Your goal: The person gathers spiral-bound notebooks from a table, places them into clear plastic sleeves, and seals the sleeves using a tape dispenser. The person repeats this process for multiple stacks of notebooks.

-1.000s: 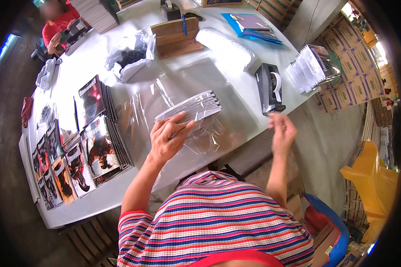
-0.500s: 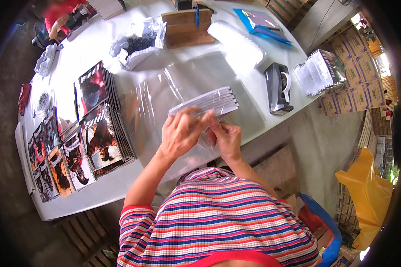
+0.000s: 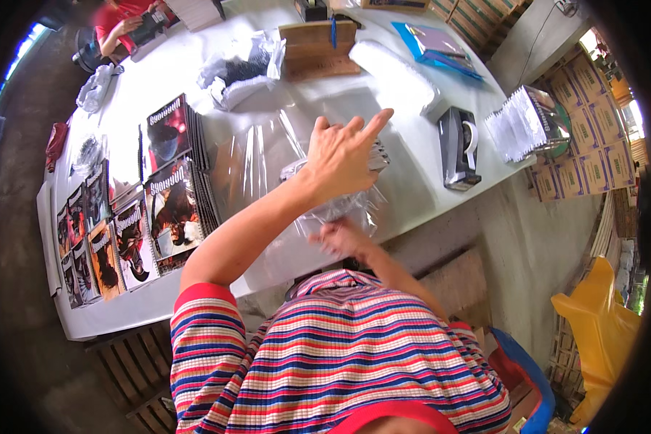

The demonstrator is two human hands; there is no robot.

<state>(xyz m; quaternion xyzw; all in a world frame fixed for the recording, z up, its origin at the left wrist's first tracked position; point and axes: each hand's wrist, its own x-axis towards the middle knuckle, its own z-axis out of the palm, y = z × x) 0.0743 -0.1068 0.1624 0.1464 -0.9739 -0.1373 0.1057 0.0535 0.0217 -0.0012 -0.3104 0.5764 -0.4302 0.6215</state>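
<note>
My left hand point(image 3: 343, 155) is over a small bundle with spiral-bound edges, wrapped in clear plastic point(image 3: 336, 210). Its fingers are apart, the index finger stretched toward the far right, and they hold nothing that I can see. Most of the bundle is hidden under this hand. Nearer to me, my right hand point(image 3: 343, 239) is beside the plastic's loose near end, blurred, with its fingers apart and nothing visible in them. A tape dispenser point(image 3: 456, 163) with a pale roll stands to the right of the bundle.
Stacks of spiral notebooks point(image 3: 172, 210) and smaller notebooks point(image 3: 103, 269) lie at left. A wooden stand point(image 3: 318, 50), crumpled wrapping point(image 3: 242, 72) and a blue folder point(image 3: 441, 54) are at the far side. More notebooks point(image 3: 524, 123) sit by the right edge. A person in red point(image 3: 126, 25) works across the table.
My hands have come apart from their pinch near the bundle. The left has moved forward and right over it; the right has drawn back toward me. The plastic now lies gathered around the bundle.
</note>
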